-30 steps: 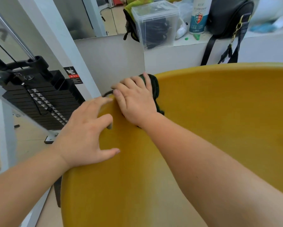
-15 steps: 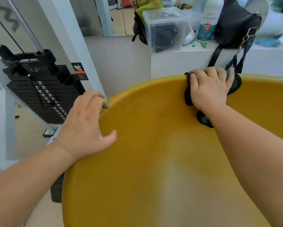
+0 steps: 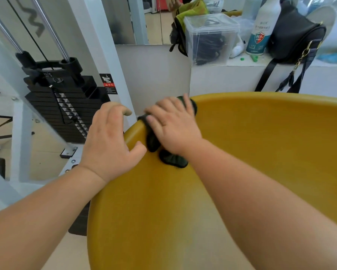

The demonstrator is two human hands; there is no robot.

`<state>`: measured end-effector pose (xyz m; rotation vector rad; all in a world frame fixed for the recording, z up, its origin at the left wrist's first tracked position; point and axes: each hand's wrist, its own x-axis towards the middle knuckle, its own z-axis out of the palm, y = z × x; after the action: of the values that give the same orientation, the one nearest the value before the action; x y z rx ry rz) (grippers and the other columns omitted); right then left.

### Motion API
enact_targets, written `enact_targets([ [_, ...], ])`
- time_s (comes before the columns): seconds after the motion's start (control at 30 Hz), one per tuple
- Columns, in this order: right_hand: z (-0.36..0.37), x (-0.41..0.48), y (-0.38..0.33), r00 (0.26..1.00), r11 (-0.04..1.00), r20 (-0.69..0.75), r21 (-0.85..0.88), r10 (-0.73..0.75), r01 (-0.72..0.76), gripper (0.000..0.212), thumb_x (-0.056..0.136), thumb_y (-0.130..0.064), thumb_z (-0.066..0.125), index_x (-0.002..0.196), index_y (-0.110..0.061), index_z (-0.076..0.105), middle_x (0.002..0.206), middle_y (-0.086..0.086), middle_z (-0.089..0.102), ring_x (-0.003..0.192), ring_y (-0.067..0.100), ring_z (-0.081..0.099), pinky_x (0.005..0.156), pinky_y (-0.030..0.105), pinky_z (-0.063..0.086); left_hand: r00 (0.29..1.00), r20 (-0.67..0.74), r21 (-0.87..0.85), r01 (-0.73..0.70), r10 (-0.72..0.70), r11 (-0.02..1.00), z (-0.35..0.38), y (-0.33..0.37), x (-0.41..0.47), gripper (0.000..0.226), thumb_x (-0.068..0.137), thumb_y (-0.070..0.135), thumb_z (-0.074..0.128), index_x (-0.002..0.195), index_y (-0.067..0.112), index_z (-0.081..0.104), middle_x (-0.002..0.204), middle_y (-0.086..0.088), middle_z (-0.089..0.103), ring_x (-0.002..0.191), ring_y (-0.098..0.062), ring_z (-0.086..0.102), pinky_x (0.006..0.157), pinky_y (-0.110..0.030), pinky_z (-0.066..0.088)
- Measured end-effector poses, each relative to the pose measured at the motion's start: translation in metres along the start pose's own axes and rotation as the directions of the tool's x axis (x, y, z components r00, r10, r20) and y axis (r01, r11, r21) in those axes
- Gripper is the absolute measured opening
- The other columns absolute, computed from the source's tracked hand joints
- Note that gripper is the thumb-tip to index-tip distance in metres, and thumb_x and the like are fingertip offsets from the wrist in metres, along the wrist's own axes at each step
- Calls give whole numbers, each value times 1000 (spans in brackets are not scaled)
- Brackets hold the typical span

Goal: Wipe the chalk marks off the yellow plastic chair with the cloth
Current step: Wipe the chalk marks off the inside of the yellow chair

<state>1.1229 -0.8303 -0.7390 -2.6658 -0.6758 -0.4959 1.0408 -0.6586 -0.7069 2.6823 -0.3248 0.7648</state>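
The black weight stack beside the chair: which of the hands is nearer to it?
Left. The left hand grips the chair rim beside the weight stack; the right hand presses the cloth farther along.

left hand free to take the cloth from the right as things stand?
Probably yes. The left hand grips the chair rim right beside the cloth, nothing between them, though the right hand presses it down.

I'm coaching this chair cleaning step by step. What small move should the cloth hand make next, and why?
Probably sweep the right hand rightward along the rim. It presses the dark cloth onto the yellow chair right beside the bracing left hand, so no room remains to its left. No chalk is clearly visible.
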Motion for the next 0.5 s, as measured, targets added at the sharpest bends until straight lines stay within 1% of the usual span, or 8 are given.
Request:
enact_targets([
  [0.07,-14,8,39,994,990,3,-89,107,-106,45,103,-57,25,127,-39,58,128,-3,58,131,28,44,124,52,7,1000,0,11,28,-28,1000,0,-1,0,59,68,36,55,116,2,50,118,-14,49,110,-32,48,99,-40,41],
  [0.13,-28,8,75,978,964,-31,-164,209,-211,47,103,-58,22,123,-35,58,123,1,59,126,32,47,123,54,13,998,-29,-1,59,-59,998,0,-1,1,55,70,35,53,115,4,50,116,-13,50,108,-30,48,96,-39,41],
  [0.2,-33,2,95,950,926,-80,-212,302,-313,49,104,-57,20,119,-32,59,119,4,59,124,35,48,123,55,13,996,-62,-9,67,-68,998,1,-2,3,49,74,32,49,113,2,51,113,-15,51,105,-31,48,92,-39,40],
  [0.27,-29,1,87,902,885,-111,-176,417,-431,51,104,-55,19,120,-30,60,125,6,57,132,36,42,124,59,5,992,-98,-11,81,-82,997,2,-6,3,43,79,28,46,112,1,52,112,-16,52,103,-31,49,90,-39,39],
  [0.33,-21,11,59,862,856,-74,-96,502,-507,51,105,-52,18,125,-31,60,140,7,52,144,35,30,123,62,-6,981,-150,-48,114,-120,992,2,-8,2,38,82,24,44,111,1,52,110,-16,52,101,-30,49,88,-39,40],
  [0.4,-13,19,16,904,904,33,-51,427,-425,49,106,-50,19,129,-34,60,148,5,48,148,33,24,121,65,-10,966,-210,-108,129,-150,986,2,-10,1,35,83,21,41,108,1,52,107,-15,52,99,-29,49,87,-41,41],
  [0.43,-7,20,-8,936,940,80,-28,342,-341,47,106,-49,21,128,-35,61,146,3,50,147,32,26,120,66,-9,961,-232,-128,123,-150,984,2,-12,1,33,83,20,41,107,0,52,105,-16,52,97,-29,49,86,-42,42],
  [0.5,6,8,-55,982,988,120,33,145,-149,45,106,-48,26,117,-35,67,132,-1,57,141,31,32,120,66,-7,946,-276,-165,128,-171,978,2,-15,0,29,84,17,42,105,0,53,102,-15,52,94,-29,49,84,-42,42],
])
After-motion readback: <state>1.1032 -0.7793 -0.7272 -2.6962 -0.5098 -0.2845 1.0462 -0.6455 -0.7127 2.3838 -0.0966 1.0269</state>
